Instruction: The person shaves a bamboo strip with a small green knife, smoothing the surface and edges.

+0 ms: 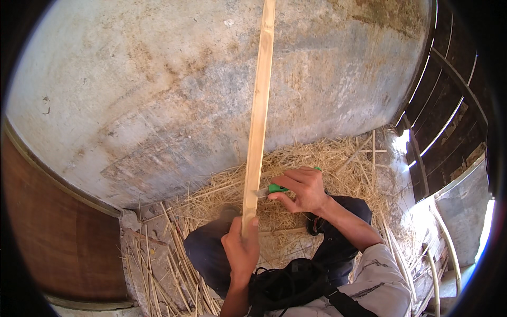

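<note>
A long, pale strip of split bamboo or wood (260, 100) runs up from my lap toward the top of the view, in front of the wall. Its near end is gripped by my left hand (241, 244), thumb lying along the strip. My right hand (303, 189) is closed around a green-handled knife (277, 188). The short blade reaches left to the strip's right edge, a little above my left hand, and seems to touch it. Most of the knife handle is hidden in my fingers.
Shavings (338, 158) cover the floor around my feet. Thin split sticks (174, 264) lie at lower left, beside a brown wooden panel (63, 227). A stained plaster wall (174, 105) stands ahead. Dark slatted boards (443, 105) and leaning poles (446, 248) are on the right.
</note>
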### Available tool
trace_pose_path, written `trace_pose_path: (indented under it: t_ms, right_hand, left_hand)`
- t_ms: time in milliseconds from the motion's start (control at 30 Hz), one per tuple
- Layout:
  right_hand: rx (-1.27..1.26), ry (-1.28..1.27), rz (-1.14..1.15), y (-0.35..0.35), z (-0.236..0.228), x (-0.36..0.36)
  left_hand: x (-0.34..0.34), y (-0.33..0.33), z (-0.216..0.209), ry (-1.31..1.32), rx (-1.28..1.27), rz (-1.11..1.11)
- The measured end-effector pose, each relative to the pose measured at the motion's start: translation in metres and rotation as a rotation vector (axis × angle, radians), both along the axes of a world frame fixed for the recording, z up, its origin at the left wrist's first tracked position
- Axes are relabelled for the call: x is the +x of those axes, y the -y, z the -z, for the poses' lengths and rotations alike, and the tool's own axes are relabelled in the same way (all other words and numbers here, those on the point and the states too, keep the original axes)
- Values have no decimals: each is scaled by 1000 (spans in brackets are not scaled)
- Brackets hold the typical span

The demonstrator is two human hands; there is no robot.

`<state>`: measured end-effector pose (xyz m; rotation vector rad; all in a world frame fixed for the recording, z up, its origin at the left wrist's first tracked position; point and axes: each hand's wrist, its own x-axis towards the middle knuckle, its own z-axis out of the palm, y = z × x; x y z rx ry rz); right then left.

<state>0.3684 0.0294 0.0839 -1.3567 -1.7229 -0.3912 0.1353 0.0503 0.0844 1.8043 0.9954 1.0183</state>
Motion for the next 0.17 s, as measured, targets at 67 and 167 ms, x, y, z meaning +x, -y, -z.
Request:
trace_pose_path:
  t_ms: [67,167]
  right_hand:
    - [-5,3,7,0,0,0]
    - [-5,-3,16,0,0,0]
  left_hand:
    - [0,1,0,3,-3,-1]
    - [-2,1,1,-5,9,0]
